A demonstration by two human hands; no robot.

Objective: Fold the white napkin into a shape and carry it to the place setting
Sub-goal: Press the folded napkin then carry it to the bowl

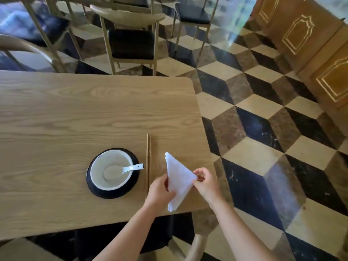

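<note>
The white napkin [178, 180] is folded into a triangle and lies near the wooden table's [75, 113] front right corner. My left hand [160, 191] grips its left edge. My right hand [206, 183] pinches its right corner. To the left of the napkin is the place setting: a white bowl [105, 176] with a white spoon [131, 168] in it, standing on a black plate [94, 188]. A pair of wooden chopsticks [148, 157] lies between the plate and the napkin, its near end hidden behind my left hand.
Wooden chairs with dark seat cushions [131, 42] stand beyond the table's far edge. A chair back [197, 245] sits below the near edge. A chequered tile floor [263, 129] spreads to the right, with wooden panelled cabinets [310, 44] at the far right.
</note>
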